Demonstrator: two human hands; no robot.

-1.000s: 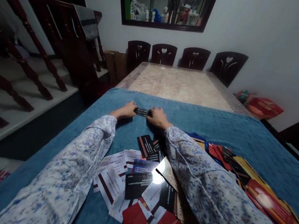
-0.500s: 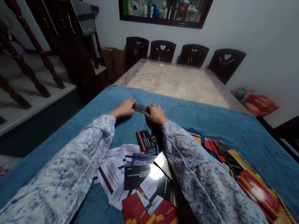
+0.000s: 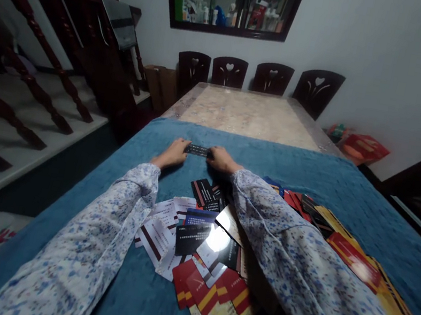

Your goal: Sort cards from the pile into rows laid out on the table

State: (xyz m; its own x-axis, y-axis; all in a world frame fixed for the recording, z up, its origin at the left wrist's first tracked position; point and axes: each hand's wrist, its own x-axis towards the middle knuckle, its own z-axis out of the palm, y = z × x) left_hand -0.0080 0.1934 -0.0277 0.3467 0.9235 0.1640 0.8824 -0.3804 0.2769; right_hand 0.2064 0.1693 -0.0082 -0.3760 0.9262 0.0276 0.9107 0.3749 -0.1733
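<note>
A black card (image 3: 197, 150) with rows of light print lies level at the far part of the blue cloth (image 3: 299, 165). My left hand (image 3: 173, 153) is closed on its left end, and my right hand (image 3: 221, 159) grips the right end. Whether it is one card or a small stack I cannot tell. Nearer me, between my forearms, is a loose heap of cards: black cards (image 3: 200, 191), white cards with dark stripes (image 3: 153, 240), a blue card (image 3: 200, 217) and red-and-yellow cards (image 3: 203, 292). My right sleeve partly hides the heap.
Right of my right forearm runs a row of overlapping cards, with red ones (image 3: 355, 259) and gold ones (image 3: 393, 295). Beyond the cloth shows the bare tabletop (image 3: 246, 112), with several dark chairs (image 3: 272, 79) behind. A stair railing (image 3: 45, 79) stands at left.
My hands have drawn slightly apart, and more of the black card shows between them. The view has shifted a little; the heap and the row look the same.
</note>
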